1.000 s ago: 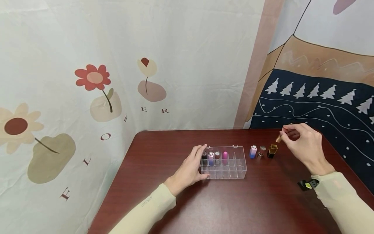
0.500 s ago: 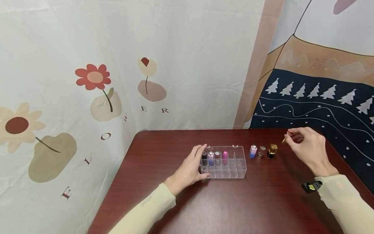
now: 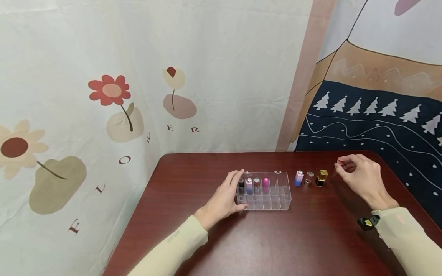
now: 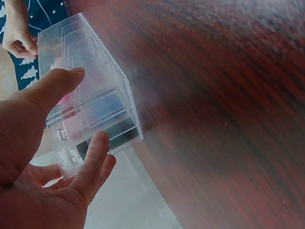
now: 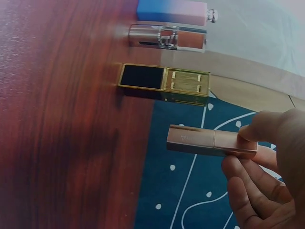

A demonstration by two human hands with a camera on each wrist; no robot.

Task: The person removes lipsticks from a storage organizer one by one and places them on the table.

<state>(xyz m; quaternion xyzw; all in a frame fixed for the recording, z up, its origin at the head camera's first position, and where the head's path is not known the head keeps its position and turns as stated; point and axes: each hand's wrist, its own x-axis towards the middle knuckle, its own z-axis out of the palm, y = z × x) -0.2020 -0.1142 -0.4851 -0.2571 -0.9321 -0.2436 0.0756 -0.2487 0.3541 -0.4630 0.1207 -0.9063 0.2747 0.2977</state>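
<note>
My left hand point(image 3: 224, 197) grips the left end of a clear plastic lipstick organizer point(image 3: 277, 206), thumb at the front and fingers round the end. Several lipsticks stand in its back row: a black one point(image 3: 241, 185), a pink-to-blue one point(image 3: 249, 188), one with a silvery cap point(image 3: 257, 184) and a bright pink one point(image 3: 266, 184). At the right, my right hand point(image 3: 366, 180) pinches a rose-gold lipstick point(image 5: 200, 140) by one end between thumb and fingertips. In the right wrist view its other end points away from the fingers, over the table's edge in that view.
Between organizer and right hand stand another pink-to-blue lipstick point(image 3: 299, 179), a clear and silver tube point(image 3: 307, 183) and a black-and-gold lipstick point(image 3: 321, 178). The dark red table point(image 3: 262, 241) meets printed cloth hangings point(image 3: 224, 76) behind and at the sides.
My right hand has moved a little right and then lower with the rose-gold lipstick, which has turned and shows less in the head view. My left hand and the organizer stay put.
</note>
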